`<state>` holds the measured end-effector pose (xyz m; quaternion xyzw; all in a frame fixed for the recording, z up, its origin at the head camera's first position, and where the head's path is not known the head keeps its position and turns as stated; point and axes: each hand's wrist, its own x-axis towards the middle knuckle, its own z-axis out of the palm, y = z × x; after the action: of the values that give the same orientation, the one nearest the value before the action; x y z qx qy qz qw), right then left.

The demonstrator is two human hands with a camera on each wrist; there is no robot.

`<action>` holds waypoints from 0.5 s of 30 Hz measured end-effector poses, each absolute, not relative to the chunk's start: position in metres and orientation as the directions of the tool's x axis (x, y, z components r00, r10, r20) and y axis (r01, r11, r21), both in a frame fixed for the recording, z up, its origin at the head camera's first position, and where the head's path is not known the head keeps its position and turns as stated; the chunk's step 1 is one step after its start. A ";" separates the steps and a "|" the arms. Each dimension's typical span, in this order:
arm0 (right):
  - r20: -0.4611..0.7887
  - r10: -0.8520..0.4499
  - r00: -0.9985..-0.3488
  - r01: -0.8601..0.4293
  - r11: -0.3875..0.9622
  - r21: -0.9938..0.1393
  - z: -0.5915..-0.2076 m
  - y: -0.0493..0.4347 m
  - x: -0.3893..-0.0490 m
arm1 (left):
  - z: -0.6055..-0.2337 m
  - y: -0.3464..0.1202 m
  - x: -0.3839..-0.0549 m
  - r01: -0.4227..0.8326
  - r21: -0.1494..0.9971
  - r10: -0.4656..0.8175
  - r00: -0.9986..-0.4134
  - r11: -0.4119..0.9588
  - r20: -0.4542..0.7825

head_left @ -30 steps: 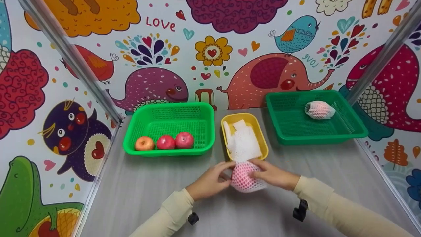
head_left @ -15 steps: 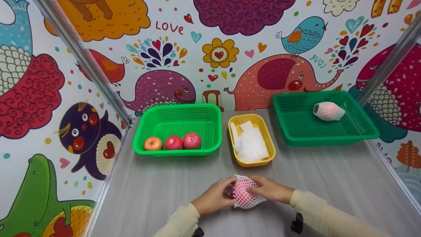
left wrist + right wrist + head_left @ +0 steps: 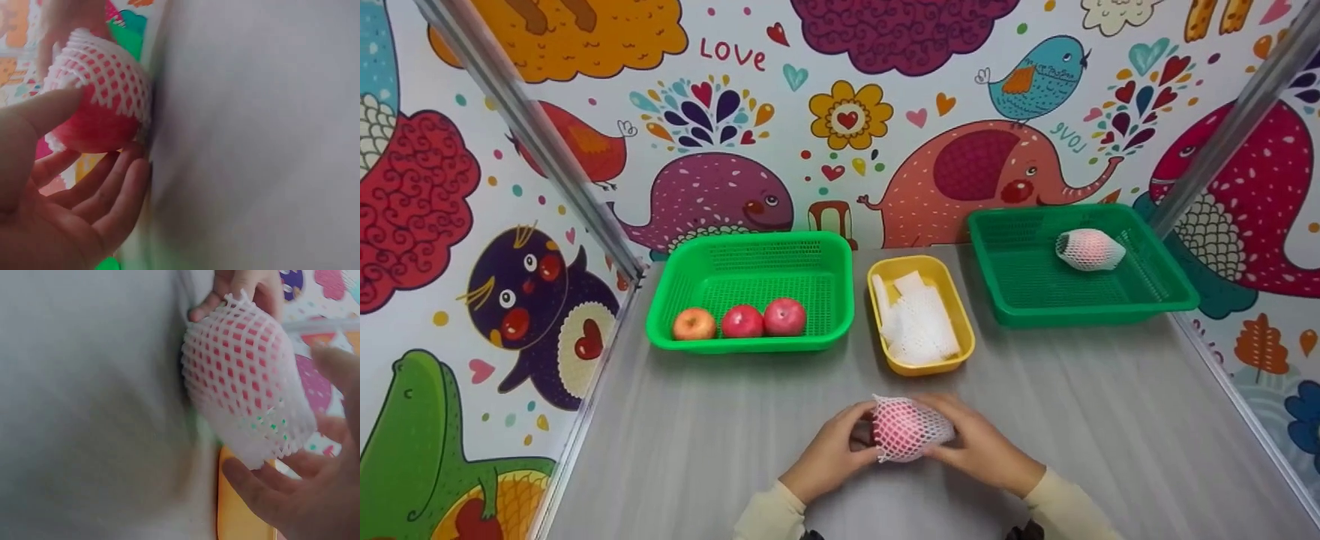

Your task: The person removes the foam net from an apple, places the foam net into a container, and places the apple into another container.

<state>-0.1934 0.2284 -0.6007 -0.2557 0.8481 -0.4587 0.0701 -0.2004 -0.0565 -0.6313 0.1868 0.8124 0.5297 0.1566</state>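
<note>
A red apple [image 3: 98,129] sits partly inside a white foam net [image 3: 901,429], low over the table in the head view. My left hand [image 3: 826,459] grips its left side, thumb and fingers curled round it. In the left wrist view the apple's near end is bare red skin. On the right, my right hand [image 3: 988,448] holds the net's loose end between thumb and fingers. The right wrist view shows the net's slack end [image 3: 275,433] reaching past the apple toward those fingers.
A light green basket [image 3: 750,345] at back left holds three apples [image 3: 742,321]. Between the baskets, a yellow tray [image 3: 966,345] contains white foam nets [image 3: 922,326]. A dark green basket [image 3: 1035,300] at back right holds a netted apple [image 3: 1089,250]. Patterned walls enclose the table.
Both hands have drawn the netted apple back from the yellow tray toward the body. My right hand has shifted from the apple's side to the net's right end, which now points right.
</note>
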 end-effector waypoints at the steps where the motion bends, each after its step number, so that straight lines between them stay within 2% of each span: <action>1: 0.131 -0.487 -0.863 -0.372 0.439 -0.818 -0.604 0.228 -0.189 | -0.631 -0.056 -0.199 0.127 0.920 0.460 -0.886 0.370 -0.063; 6: 0.126 -0.333 -0.934 -0.264 0.408 -0.874 -0.616 0.223 -0.174 | -0.630 -0.045 -0.195 0.060 0.935 0.415 -0.905 0.349 -0.097; 11: 0.062 -0.190 -0.980 -0.134 0.395 -0.909 -0.621 0.213 -0.172 | -0.629 -0.036 -0.193 0.098 0.927 0.382 -0.923 0.361 -0.051; 15: 0.081 -0.158 -0.984 -0.150 0.497 -0.855 -0.624 0.205 -0.171 | -0.631 -0.035 -0.191 0.141 0.895 0.363 -0.932 0.423 -0.025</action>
<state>-0.1712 0.2055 -0.6237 -0.0889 0.8651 -0.4937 0.0040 -0.1907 -0.0349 -0.6314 0.1506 0.8367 0.5154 0.1075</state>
